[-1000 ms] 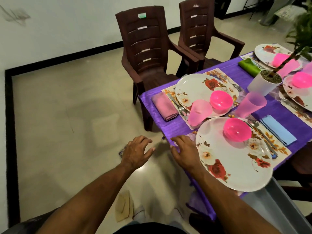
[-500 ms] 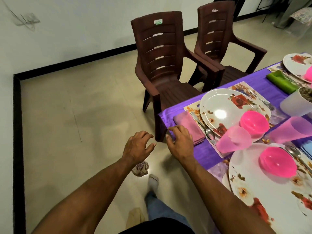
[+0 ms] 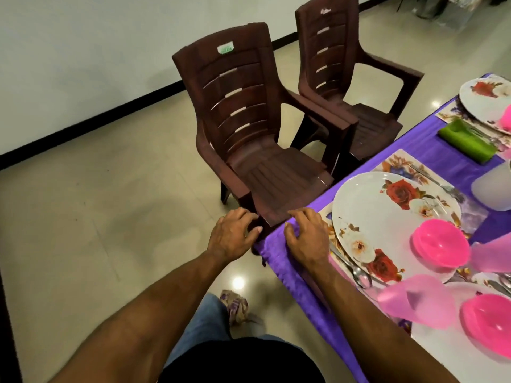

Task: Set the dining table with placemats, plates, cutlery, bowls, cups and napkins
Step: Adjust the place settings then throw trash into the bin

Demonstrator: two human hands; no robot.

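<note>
The worktop (image 3: pixel 431 150) wore a purple cloth (image 3: pixel 279 258), and pale floor tiles (image 3: pixel 96 203) ran off to a white wall with a black skirting line. Two brown plastic chairs (image 3: pixel 257 150) stood side by side against the long edge. A floral plate (image 3: pixel 387 214) lay on its placemat (image 3: pixel 398 164) with a pink bowl (image 3: pixel 439 244) sitting in it (nothing inside that I could see); a pink cup (image 3: pixel 417 302) lay tipped beside it. A spoon (image 3: pixel 356 269) lay at the plate's near side, and a green napkin (image 3: pixel 467 140) farther along.

My right grip (image 3: pixel 307 239) rested on the cloth at the corner, fingers loosely bent, holding nothing. My left grip (image 3: pixel 232 236) hung off the edge by the chair arm, relaxed and empty. The floor to my left lay open.
</note>
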